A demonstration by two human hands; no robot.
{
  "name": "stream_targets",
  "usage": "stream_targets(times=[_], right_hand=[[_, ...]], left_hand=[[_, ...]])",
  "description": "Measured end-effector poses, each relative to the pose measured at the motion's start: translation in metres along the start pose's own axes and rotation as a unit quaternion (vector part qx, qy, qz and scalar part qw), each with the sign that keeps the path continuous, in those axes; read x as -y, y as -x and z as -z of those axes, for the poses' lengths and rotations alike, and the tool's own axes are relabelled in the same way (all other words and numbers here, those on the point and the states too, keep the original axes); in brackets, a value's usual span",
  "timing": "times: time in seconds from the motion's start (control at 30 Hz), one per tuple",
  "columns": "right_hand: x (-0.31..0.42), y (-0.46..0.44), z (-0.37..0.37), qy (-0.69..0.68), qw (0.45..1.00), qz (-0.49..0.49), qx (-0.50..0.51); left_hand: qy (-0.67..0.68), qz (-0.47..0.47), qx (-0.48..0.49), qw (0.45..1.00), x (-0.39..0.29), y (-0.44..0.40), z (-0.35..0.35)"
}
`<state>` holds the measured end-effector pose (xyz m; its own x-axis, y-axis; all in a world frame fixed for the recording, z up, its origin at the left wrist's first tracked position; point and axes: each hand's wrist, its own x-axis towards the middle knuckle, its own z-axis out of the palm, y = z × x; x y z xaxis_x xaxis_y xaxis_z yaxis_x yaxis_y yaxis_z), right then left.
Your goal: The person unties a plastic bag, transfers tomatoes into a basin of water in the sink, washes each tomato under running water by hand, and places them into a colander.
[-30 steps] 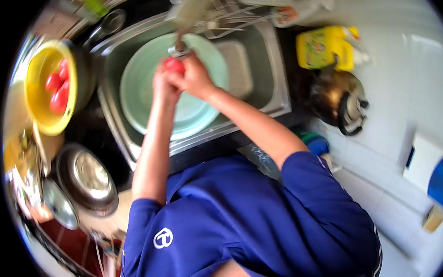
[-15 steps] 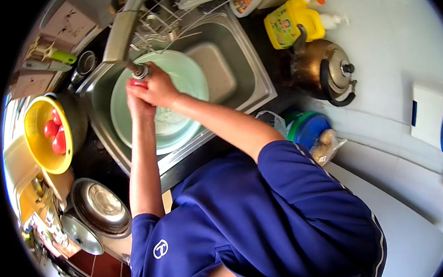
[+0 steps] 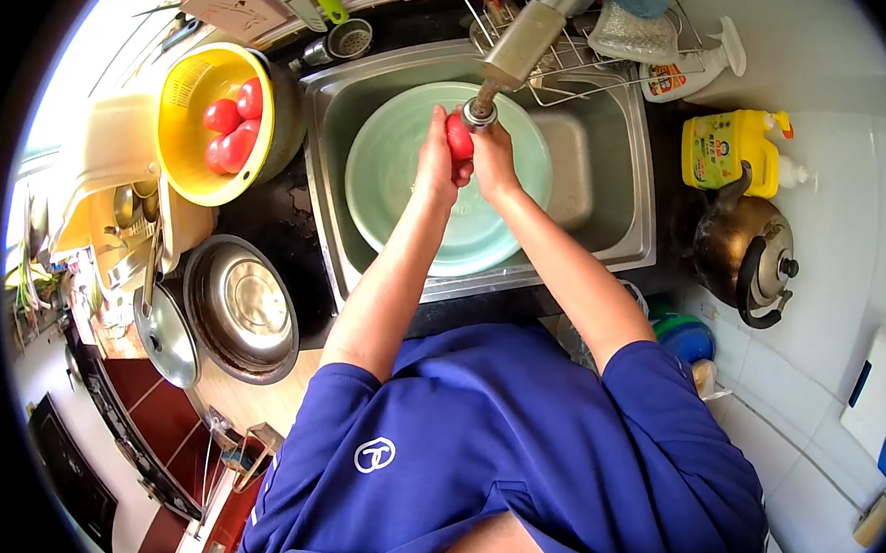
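Observation:
A red tomato [image 3: 458,135] is between my two hands, just below the tip of the faucet [image 3: 480,110]. My left hand [image 3: 435,161] curls around its left side. From the right, my right hand [image 3: 492,162] presses against it, its fingers partly hidden by the faucet tip. Both hands are above a pale green basin [image 3: 367,187] that holds water and sits in the left part of the metal sink [image 3: 323,210].
Several red tomatoes [image 3: 234,147] lie in a yellow colander [image 3: 175,127] left of the sink. A metal bowl [image 3: 253,307] stands nearer me. On the right are a kettle [image 3: 735,247] and a yellow bottle [image 3: 715,151]. A wire rack [image 3: 575,58] is behind the sink.
My view has turned and shifted, so the sink appears further right and the colander higher. The tomato shows more between my hands, which are still under the faucet.

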<state>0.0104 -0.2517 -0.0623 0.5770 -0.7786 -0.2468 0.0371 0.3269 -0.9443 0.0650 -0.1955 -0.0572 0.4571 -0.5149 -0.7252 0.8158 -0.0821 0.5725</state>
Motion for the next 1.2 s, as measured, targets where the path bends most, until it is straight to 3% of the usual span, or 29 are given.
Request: stream_targets(times=[0.03, 0.13, 0.27, 0.43, 0.47, 0.53, 0.57, 0.63, 0.67, 0.73, 0.87, 1.1, 1.2], right_hand=[[0.005, 0.001, 0.001, 0.01, 1.0, 0.001, 0.025], [0.01, -0.008, 0.013, -0.008, 0.99, -0.126, 0.058], [-0.007, -0.021, 0.02, -0.175, 0.958, -0.222, -0.046], [0.007, -0.005, 0.005, -0.135, 0.967, -0.182, -0.114], [0.001, -0.006, 0.002, -0.117, 0.976, -0.145, -0.117], [0.0, -0.007, -0.007, -0.078, 0.987, -0.07, -0.122], [-0.001, -0.002, -0.006, -0.06, 0.99, -0.061, -0.111], [-0.004, 0.006, -0.001, 0.148, 0.985, 0.085, -0.033], [-0.005, 0.009, 0.002, 0.246, 0.956, 0.158, 0.01], [0.0, 0.009, 0.01, 0.263, 0.932, 0.242, 0.07], [0.019, 0.013, 0.02, 0.271, 0.949, 0.143, 0.073], [0.011, 0.004, 0.017, 0.125, 0.991, 0.051, 0.022], [0.014, 0.001, 0.014, 0.031, 0.995, -0.087, -0.031]], left_hand=[[-0.001, 0.024, 0.046, 0.999, -0.006, 0.007, 0.0], [-0.062, 0.074, 0.043, 0.994, -0.005, 0.006, 0.005], [-0.219, -0.047, 0.007, 0.974, 0.009, 0.004, 0.004], [-0.299, -0.269, 0.002, 0.916, 0.014, -0.004, -0.001], [-0.344, -0.354, -0.031, 0.869, 0.021, -0.007, -0.003], [-0.295, -0.41, -0.084, 0.859, 0.026, -0.011, -0.006], [-0.26, -0.325, -0.055, 0.908, 0.025, -0.015, -0.003], [-0.175, -0.146, -0.004, 0.974, -0.003, 0.003, -0.002], [-0.15, -0.101, -0.019, 0.983, -0.007, 0.004, 0.001], [-0.098, -0.009, -0.044, 0.994, -0.01, 0.003, 0.004], [-0.015, 0.108, 0.097, 0.989, -0.014, 0.01, 0.002], [-0.07, 0.092, 0.136, 0.984, -0.007, 0.008, 0.005], [-0.067, 0.075, 0.152, 0.983, -0.003, 0.009, 0.005]])
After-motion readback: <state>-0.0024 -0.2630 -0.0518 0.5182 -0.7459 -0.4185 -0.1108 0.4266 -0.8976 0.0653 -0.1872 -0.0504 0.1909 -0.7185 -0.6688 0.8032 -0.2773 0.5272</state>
